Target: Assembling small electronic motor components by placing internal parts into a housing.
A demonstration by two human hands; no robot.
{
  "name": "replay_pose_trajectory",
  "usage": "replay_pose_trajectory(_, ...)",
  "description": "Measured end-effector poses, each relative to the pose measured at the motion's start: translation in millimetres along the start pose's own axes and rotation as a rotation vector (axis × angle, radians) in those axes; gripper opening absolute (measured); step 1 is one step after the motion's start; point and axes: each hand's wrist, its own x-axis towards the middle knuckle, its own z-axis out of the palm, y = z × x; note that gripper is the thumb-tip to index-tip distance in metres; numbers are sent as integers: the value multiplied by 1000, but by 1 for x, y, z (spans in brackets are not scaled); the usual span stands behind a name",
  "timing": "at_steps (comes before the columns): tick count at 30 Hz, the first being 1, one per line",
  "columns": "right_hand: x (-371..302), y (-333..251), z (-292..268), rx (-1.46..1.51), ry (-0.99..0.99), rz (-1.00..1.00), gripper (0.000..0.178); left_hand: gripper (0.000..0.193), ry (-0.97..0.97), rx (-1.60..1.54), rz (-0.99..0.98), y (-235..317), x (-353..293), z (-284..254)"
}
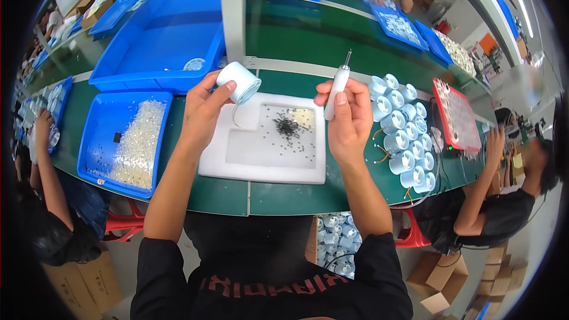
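My left hand (203, 109) is closed around a light-blue, cup-shaped plastic housing (238, 82), tilted over the far left corner of a white foam tray (261, 173). A thin wire hangs below the housing. In my right hand (351, 123) is a white pen-style screwdriver (338, 93), its metal bit pointing up and away from the housing. Small black screws (288, 128) lie heaped and scattered in the tray's recess, beside a little pile of cream-coloured pieces (304, 118). The two hands are apart.
Several light-blue housings (396, 121) stand on the right, some with wires. Beyond them is a red tray (459, 121). A blue tray (164, 142) of small clear pieces sits left, behind it a large blue bin (160, 29). A metal post (234, 12) rises ahead. Co-workers sit on both sides.
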Motion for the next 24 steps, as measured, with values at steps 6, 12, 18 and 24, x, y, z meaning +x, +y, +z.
replay_pose_trajectory(6, -19, 12, 13, -205, -144, 148, 26, 32, 23, -422, -15, -18, -7, -12)
replay_pose_trajectory(12, -30, 21, 30, -600, -191, 190, 21, 33, -20, -363, -130, -25, -8, -8)
replay_pose_trajectory(18, -32, 33, 27, -662, -212, 111, 21, 34, -3, -370, -211, -25, -10, -5)
replay_pose_trajectory(24, -31, 29, 28, -669, -218, 142, 19, 33, 4, -333, -191, -25, -13, -4)
